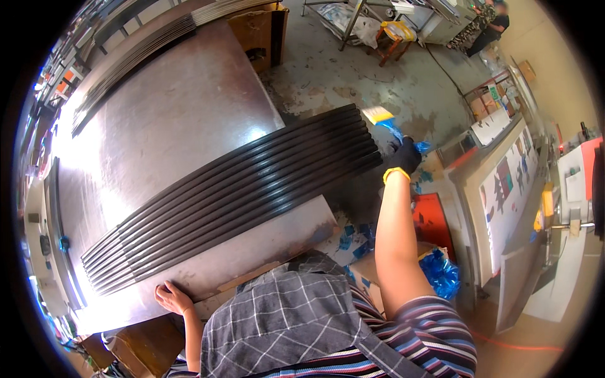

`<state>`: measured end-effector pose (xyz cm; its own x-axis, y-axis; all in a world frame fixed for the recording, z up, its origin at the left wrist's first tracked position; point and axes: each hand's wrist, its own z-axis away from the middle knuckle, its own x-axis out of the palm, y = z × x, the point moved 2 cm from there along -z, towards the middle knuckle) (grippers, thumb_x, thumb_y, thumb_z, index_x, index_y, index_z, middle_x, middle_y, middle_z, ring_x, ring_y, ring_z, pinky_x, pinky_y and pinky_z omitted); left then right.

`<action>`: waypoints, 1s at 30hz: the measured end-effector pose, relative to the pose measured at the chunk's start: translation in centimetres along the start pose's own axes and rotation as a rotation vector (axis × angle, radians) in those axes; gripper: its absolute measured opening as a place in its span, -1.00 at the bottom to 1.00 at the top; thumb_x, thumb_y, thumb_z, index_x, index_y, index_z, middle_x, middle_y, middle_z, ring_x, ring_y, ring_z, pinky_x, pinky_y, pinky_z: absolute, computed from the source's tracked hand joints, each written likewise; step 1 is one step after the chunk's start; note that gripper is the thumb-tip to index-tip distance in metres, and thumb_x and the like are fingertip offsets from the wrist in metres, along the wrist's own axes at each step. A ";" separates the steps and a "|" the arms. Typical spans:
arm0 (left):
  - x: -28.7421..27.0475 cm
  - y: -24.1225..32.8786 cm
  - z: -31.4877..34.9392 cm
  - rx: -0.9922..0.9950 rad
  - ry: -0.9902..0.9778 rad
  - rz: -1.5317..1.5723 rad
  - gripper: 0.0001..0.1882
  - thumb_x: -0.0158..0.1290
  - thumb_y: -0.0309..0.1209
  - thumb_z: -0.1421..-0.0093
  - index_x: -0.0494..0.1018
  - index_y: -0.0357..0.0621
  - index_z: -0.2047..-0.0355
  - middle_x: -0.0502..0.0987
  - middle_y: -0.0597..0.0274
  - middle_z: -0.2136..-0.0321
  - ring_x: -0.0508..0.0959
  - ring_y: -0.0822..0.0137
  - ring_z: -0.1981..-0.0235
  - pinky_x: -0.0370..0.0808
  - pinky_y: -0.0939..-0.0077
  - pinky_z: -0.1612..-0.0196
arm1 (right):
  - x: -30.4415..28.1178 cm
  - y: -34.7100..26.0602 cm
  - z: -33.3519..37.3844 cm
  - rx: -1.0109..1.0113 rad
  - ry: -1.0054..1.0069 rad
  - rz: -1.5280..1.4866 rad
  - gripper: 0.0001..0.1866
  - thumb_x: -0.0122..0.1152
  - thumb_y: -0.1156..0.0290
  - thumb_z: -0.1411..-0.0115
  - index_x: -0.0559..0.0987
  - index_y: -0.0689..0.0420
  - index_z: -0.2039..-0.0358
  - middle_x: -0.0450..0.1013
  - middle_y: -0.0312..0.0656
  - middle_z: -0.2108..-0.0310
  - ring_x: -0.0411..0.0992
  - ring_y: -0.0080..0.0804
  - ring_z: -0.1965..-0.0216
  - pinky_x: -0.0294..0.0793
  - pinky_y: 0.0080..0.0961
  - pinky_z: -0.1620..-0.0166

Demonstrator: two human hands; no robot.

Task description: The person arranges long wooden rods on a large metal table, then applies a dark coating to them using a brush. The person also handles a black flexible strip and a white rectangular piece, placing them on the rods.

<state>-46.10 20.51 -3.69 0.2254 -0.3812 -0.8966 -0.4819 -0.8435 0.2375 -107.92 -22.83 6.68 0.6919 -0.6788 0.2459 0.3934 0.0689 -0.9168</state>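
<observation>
Several long black tubes [252, 183] lie side by side across a shiny metal table [189, 94], their right ends jutting past its edge. My right hand [405, 156], in a black glove with a yellow cuff, is just beyond those ends. It is closed around a flat brush [386, 121] with pale yellow-white bristles and a blue, plastic-looking handle. The bristles are close to the tube ends; whether they touch cannot be told. My left hand [171, 298] is bare and rests on the table's near edge, fingers apart, holding nothing, just below the tubes' left part.
A bundle of thin dark strips [142, 63] lies along the table's far side. Below my right arm are a red bin [432, 220] and crumpled blue plastic [441, 274]. Framed panels [513, 183] lean at the right. A small stool [391, 44] and a person [491, 31] are farther back.
</observation>
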 end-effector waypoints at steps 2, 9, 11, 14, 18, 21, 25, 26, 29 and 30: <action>0.4 -0.6 0.0 -0.014 0.033 0.010 -0.66 -0.02 -0.14 -0.29 0.39 -0.22 0.29 0.40 -0.02 0.08 0.37 -0.03 0.02 0.29 0.11 -0.04 | 1.7 -0.1 1.4 -0.013 -0.081 -0.030 -0.80 0.20 0.34 -0.12 0.52 0.22 0.51 0.49 -0.17 0.58 0.46 -0.42 0.64 0.45 -0.58 0.56; -0.1 0.2 0.1 0.030 0.027 0.003 -0.67 -0.01 -0.15 -0.28 0.39 -0.22 0.30 0.41 0.00 0.08 0.37 -0.02 0.01 0.28 0.12 -0.04 | 0.9 -1.7 -1.7 -0.093 0.155 -0.006 -0.71 0.13 0.36 -0.10 0.46 0.38 0.58 0.49 -0.07 0.57 0.46 -0.28 0.61 0.42 -0.45 0.57; -0.4 0.5 0.3 0.024 0.038 0.006 -0.67 -0.01 -0.15 -0.28 0.39 -0.22 0.29 0.41 0.00 0.07 0.37 -0.01 0.01 0.28 0.12 -0.05 | 1.1 -1.9 -2.3 -0.059 0.145 -0.050 -0.73 0.13 0.37 -0.10 0.45 0.34 0.58 0.44 -0.09 0.61 0.42 -0.33 0.65 0.39 -0.49 0.59; 1.4 -2.6 0.1 0.178 0.068 -0.081 -0.66 -0.01 -0.14 -0.28 0.39 -0.22 0.28 0.40 0.00 0.05 0.36 -0.01 -0.01 0.27 0.13 -0.07 | 4.5 -0.3 2.1 0.071 -0.152 -0.058 -0.77 0.16 0.40 -0.09 0.43 0.27 0.59 0.41 -0.11 0.64 0.38 -0.36 0.71 0.35 -0.54 0.64; 2.5 -3.6 0.6 0.186 0.059 -0.081 -0.66 -0.01 -0.14 -0.28 0.40 -0.22 0.28 0.40 -0.01 0.04 0.36 -0.01 -0.02 0.26 0.12 -0.07 | 1.8 1.2 -2.6 0.071 -0.147 0.003 -0.83 0.13 0.39 -0.12 0.48 0.21 0.54 0.47 -0.09 0.62 0.39 -0.33 0.71 0.37 -0.53 0.64; 2.6 -3.4 0.7 0.207 0.055 -0.065 -0.66 0.00 -0.14 -0.27 0.40 -0.23 0.29 0.40 0.01 0.02 0.35 -0.01 -0.04 0.26 0.12 -0.08 | 0.6 -3.7 -4.1 -0.584 0.086 0.873 -0.85 0.10 0.37 -0.17 0.55 0.17 0.34 0.53 -0.10 0.48 0.50 -0.28 0.50 0.47 -0.38 0.42; 2.7 -5.1 0.6 0.257 0.059 -0.075 -0.65 0.00 -0.14 -0.26 0.41 -0.24 0.29 0.38 0.02 -0.01 0.33 0.00 -0.08 0.25 0.12 -0.11 | 6.7 -3.6 3.9 -0.928 -0.421 1.331 -0.79 0.07 0.27 -0.23 0.57 0.03 0.20 0.56 -0.10 0.32 0.53 -0.16 0.26 0.45 -0.27 0.21; 2.8 -5.0 0.6 0.249 0.050 -0.062 -0.65 0.00 -0.14 -0.26 0.41 -0.24 0.29 0.38 0.02 -0.02 0.33 0.01 -0.08 0.25 0.12 -0.11 | 7.2 -2.6 6.4 -0.987 -0.614 1.469 -0.79 0.06 0.28 -0.21 0.57 0.04 0.20 0.53 -0.11 0.31 0.51 -0.08 0.28 0.45 -0.24 0.26; -0.9 0.6 0.3 0.095 -0.022 0.043 -0.65 -0.01 -0.14 -0.26 0.40 -0.23 0.29 0.38 0.02 -0.01 0.33 0.01 -0.08 0.25 0.13 -0.12 | 7.2 -0.3 17.3 -1.444 -0.870 1.628 -0.81 0.08 0.33 -0.18 0.56 0.00 0.21 0.49 -0.13 0.36 0.50 -0.14 0.35 0.47 -0.26 0.29; -2.6 2.7 0.2 0.016 -0.064 0.072 -0.66 -0.01 -0.14 -0.26 0.40 -0.23 0.29 0.38 0.02 -0.01 0.33 0.01 -0.08 0.24 0.13 -0.12 | 6.9 -0.2 20.2 -1.514 -0.977 1.602 -0.83 0.09 0.34 -0.17 0.56 0.01 0.23 0.50 -0.15 0.36 0.49 -0.15 0.34 0.47 -0.27 0.28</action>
<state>-48.12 19.33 -0.83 0.1355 -0.4150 -0.8997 -0.5080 -0.8087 0.2965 -91.01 -12.74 14.90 0.0330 -0.2346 -0.9715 -0.7179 -0.6819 0.1403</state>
